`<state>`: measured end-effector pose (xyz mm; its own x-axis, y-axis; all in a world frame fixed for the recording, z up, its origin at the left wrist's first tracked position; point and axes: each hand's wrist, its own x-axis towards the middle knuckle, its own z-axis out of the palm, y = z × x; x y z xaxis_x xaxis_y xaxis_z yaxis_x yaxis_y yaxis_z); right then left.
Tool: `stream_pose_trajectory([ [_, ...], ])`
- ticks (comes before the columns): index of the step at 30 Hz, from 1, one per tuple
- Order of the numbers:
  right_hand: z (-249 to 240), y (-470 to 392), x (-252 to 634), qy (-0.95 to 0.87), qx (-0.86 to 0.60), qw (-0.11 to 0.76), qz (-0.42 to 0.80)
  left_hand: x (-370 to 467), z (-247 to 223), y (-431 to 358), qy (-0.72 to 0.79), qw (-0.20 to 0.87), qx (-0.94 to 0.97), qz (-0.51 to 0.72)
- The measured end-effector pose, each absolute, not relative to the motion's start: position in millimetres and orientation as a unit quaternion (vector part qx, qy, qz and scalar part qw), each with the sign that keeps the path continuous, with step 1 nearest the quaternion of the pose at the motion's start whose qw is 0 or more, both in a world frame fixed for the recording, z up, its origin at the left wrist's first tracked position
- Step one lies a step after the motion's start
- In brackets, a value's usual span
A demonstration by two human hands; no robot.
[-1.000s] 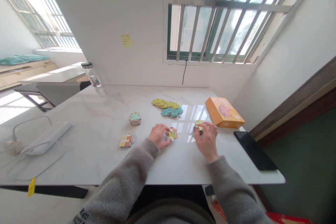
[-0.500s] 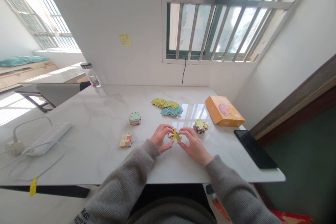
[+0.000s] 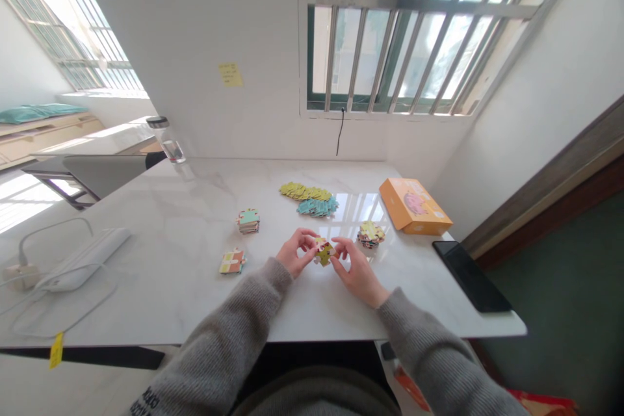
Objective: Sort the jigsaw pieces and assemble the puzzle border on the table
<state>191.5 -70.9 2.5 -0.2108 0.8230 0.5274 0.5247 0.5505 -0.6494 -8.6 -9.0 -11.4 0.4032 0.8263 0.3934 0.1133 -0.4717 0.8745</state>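
Between my two hands, above the white table [image 3: 190,302], is a yellow-green puzzle piece [image 3: 324,253] with dark red and white patches. My left hand [image 3: 296,251] pinches its left edge between thumb and fingers. Opposite it, my right hand [image 3: 359,272] grips the right edge with thumb and fingertips. Whether it is one piece or several stacked together, I cannot tell. Just right of my right hand stands a stack of puzzle pieces [image 3: 370,234] with a yellow one on top. Left of my left hand are a green-topped stack [image 3: 248,221] and a lower brown-and-yellow stack [image 3: 233,262].
Behind my hands lie spread yellow puzzle pieces [image 3: 305,192] and blue ones [image 3: 318,206]. An orange box [image 3: 414,206] and a black tablet-like slab [image 3: 470,276] sit at the right. A bottle [image 3: 166,140], a white power strip [image 3: 90,259] and cables occupy the left.
The yellow-green piece has been turned between my fingers and more of its face shows. My fingers have shifted along its edges, and the view has moved slightly.
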Motion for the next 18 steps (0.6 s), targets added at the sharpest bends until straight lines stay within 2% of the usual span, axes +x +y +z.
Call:
stream_pose_trajectory([
  [4,3.6,-69.7,189.8,-0.752,-0.461,0.413,0.225,-7.4,-9.4,-13.0,0.319,0.352,0.764,0.437],
  [11,0.5,-61.5,193.2,-0.596,-0.505,0.5,0.373,-7.6,-10.3,-13.8,0.312,0.126,0.824,0.455],
  [18,2.7,-64.2,180.9,-0.543,-0.481,0.512,0.46,-4.4,-15.9,-13.5,0.331,0.059,0.851,0.403],
])
